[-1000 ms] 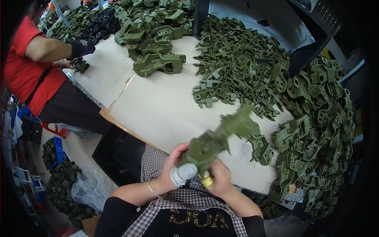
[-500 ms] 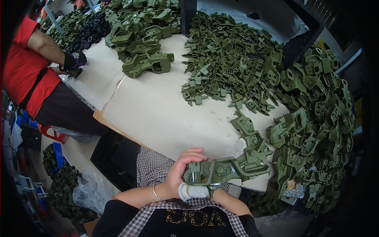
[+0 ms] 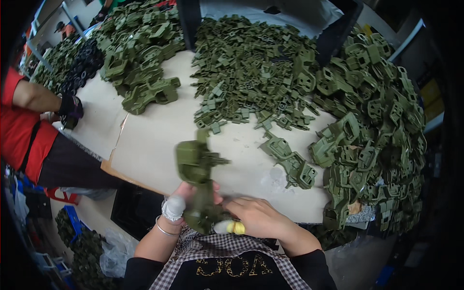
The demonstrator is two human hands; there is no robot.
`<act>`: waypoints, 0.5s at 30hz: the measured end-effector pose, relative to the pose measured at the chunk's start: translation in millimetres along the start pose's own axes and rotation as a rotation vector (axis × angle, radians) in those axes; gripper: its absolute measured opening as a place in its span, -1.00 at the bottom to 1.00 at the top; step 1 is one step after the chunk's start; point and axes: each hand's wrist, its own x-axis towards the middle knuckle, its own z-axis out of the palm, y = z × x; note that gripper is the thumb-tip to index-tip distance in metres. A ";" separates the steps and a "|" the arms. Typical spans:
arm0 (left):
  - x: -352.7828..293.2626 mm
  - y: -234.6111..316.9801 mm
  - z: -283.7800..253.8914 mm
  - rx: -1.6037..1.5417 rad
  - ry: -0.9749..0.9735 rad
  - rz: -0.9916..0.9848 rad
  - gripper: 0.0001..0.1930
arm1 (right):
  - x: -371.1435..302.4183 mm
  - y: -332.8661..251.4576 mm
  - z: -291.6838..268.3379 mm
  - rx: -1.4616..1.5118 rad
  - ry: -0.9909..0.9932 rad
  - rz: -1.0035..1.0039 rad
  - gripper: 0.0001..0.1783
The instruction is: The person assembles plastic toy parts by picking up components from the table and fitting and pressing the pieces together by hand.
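A green plastic vehicle body (image 3: 195,166), smeared by motion, stands nearly upright in front of my chest. My left hand (image 3: 174,208) is closed around its lower half, the thumb wrapped in white. At the lower end of the body my right hand (image 3: 256,217) is closed on it, its fingertips partly hidden behind the part. Yellow and white wrapping covers the right thumb. Another green body (image 3: 290,162) lies on the pale table (image 3: 150,150), right of the held one.
Small green parts (image 3: 256,67) form a heap at the far middle. Larger green bodies are piled at the right (image 3: 369,130) and far left (image 3: 140,53), near black wheels (image 3: 84,65). A co-worker in red (image 3: 24,125) stands at the left. A dark frame post (image 3: 191,24) rises behind.
The held body has swung from lying sideways to nearly upright and moved left. My right hand, mostly hidden behind it before, now shows at its lower end. The view has shifted slightly.
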 end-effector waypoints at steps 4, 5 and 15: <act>-1.1 -7.8 -16.5 -0.187 -0.002 0.084 -0.03 | -35.2 31.0 -27.1 -0.313 0.789 0.027 -0.45; -3.1 -9.1 -18.7 -0.182 0.013 0.111 -0.05 | -42.8 41.2 -29.6 -0.437 0.831 0.202 -0.42; 15.6 -8.2 2.2 -0.172 0.204 0.254 -0.32 | -47.4 51.6 22.0 -0.329 0.899 0.399 -0.33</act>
